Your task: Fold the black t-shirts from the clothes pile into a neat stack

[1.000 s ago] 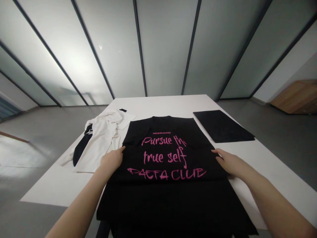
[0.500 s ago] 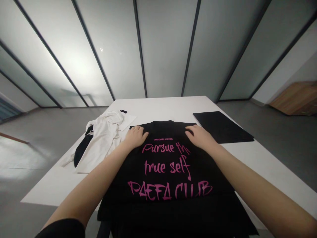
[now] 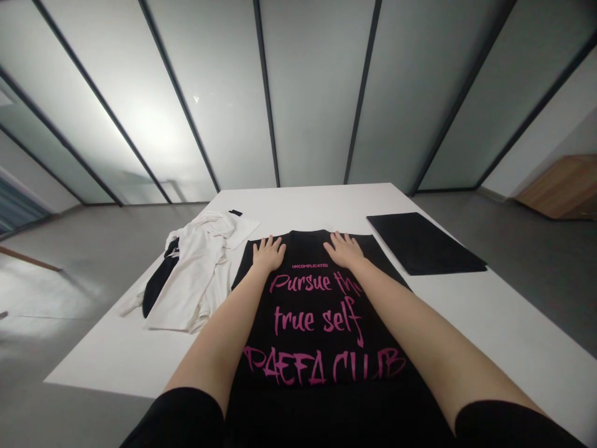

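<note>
A black T-shirt [image 3: 308, 336] with pink lettering lies spread on the white table in front of me, its neckline at the far side. My left hand [image 3: 269, 253] rests flat on the shirt near the upper left shoulder, fingers apart. On the other side of the neckline, my right hand [image 3: 344, 250] lies on the fabric with its fingers spread. Neither hand grips the cloth. The lower part of the shirt runs toward me and blends with the dark bottom of the view.
White crumpled garments [image 3: 198, 267] lie on the left of the table [image 3: 303, 202], with a black piece of cloth [image 3: 158, 283] partly under them. A flat black folded stack [image 3: 424, 242] sits at the right. Frosted glass panels [image 3: 312, 93] stand beyond the table.
Both hands have moved inward from the shirt's shoulder edges toward the neckline, and their fingers have straightened. The arms reach farther forward over the shirt.
</note>
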Demonstrator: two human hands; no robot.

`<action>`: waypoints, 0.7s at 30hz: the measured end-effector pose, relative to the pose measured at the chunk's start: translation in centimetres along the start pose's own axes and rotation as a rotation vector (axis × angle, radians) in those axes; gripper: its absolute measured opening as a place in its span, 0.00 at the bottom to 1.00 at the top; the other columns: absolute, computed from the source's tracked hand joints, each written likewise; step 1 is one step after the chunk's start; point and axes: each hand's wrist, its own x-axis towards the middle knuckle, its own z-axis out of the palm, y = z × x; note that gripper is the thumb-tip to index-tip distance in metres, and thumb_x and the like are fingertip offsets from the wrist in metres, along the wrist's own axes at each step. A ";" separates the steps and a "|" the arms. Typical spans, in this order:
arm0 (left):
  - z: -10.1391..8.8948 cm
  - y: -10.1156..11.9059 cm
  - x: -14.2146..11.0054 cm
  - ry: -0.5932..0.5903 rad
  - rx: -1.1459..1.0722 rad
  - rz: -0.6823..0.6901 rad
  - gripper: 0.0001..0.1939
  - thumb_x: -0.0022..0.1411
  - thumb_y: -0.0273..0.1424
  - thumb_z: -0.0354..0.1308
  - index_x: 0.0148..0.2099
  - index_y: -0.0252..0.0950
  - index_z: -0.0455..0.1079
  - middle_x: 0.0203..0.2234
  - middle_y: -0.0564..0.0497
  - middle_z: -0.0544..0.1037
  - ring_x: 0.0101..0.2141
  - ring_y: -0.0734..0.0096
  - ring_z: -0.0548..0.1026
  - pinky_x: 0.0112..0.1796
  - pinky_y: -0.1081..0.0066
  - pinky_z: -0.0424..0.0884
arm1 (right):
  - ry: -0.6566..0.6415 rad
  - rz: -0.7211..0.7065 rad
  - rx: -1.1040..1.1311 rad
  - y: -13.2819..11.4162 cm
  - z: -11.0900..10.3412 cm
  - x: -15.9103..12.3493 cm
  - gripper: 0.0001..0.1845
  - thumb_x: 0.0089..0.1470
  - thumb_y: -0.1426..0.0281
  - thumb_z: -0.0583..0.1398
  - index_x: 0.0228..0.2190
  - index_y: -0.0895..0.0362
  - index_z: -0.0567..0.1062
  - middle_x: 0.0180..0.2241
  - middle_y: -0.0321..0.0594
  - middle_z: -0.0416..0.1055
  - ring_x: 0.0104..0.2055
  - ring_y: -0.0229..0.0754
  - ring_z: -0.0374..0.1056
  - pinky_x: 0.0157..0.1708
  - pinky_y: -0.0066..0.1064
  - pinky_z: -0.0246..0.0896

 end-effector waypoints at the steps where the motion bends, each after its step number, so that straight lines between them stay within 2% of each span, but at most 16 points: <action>1: 0.0 -0.1 -0.1 0.007 -0.004 -0.003 0.35 0.79 0.49 0.36 0.79 0.46 0.58 0.78 0.44 0.55 0.76 0.41 0.52 0.71 0.36 0.49 | 0.002 0.006 -0.001 0.4 0.0 -0.1 0.43 0.74 0.46 0.39 0.77 0.58 0.55 0.80 0.50 0.44 0.80 0.64 0.40 0.76 0.56 0.36; 6: -0.1 -2.4 -1.1 0.058 0.003 -0.026 0.34 0.80 0.46 0.37 0.78 0.39 0.60 0.77 0.39 0.58 0.75 0.44 0.55 0.71 0.40 0.52 | 0.065 0.077 -0.043 4.3 -0.1 -1.5 0.42 0.75 0.48 0.40 0.76 0.61 0.59 0.79 0.54 0.47 0.80 0.64 0.43 0.76 0.56 0.38; 10: -0.4 -5.2 -1.7 0.142 -0.023 -0.061 0.29 0.80 0.41 0.42 0.75 0.38 0.64 0.74 0.36 0.64 0.73 0.45 0.61 0.69 0.44 0.59 | 0.094 0.097 -0.057 7.7 -0.4 -2.5 0.38 0.75 0.52 0.43 0.74 0.59 0.63 0.78 0.54 0.51 0.79 0.62 0.46 0.74 0.57 0.46; 14: -1.8 -7.5 -1.0 0.217 -0.118 -0.207 0.26 0.77 0.35 0.50 0.70 0.30 0.68 0.64 0.28 0.75 0.65 0.43 0.73 0.65 0.49 0.66 | 0.146 0.123 -0.009 9.9 -1.8 -2.1 0.30 0.75 0.60 0.48 0.67 0.60 0.73 0.71 0.57 0.66 0.71 0.60 0.63 0.69 0.49 0.57; 16: -2.9 -8.5 -0.4 0.189 -0.267 -0.331 0.24 0.72 0.33 0.55 0.65 0.27 0.72 0.61 0.27 0.77 0.65 0.40 0.73 0.64 0.50 0.67 | 0.185 0.159 0.007 10.7 -2.9 -1.5 0.28 0.73 0.65 0.51 0.65 0.63 0.75 0.65 0.61 0.73 0.66 0.59 0.70 0.66 0.45 0.62; 18: -3.7 -9.3 0.4 0.129 -0.416 -0.409 0.18 0.67 0.31 0.59 0.56 0.29 0.78 0.56 0.28 0.80 0.65 0.38 0.73 0.62 0.53 0.69 | 0.181 0.240 0.039 11.3 -3.9 -1.0 0.27 0.69 0.67 0.55 0.62 0.66 0.77 0.60 0.64 0.76 0.63 0.60 0.73 0.62 0.42 0.66; 21: -4.4 -10.1 1.2 0.056 -0.560 -0.469 0.09 0.63 0.30 0.63 0.45 0.35 0.80 0.43 0.36 0.85 0.54 0.44 0.81 0.50 0.60 0.77 | 0.111 0.361 0.121 11.7 -5.1 -0.4 0.21 0.63 0.68 0.62 0.53 0.65 0.82 0.52 0.61 0.80 0.56 0.60 0.77 0.54 0.40 0.71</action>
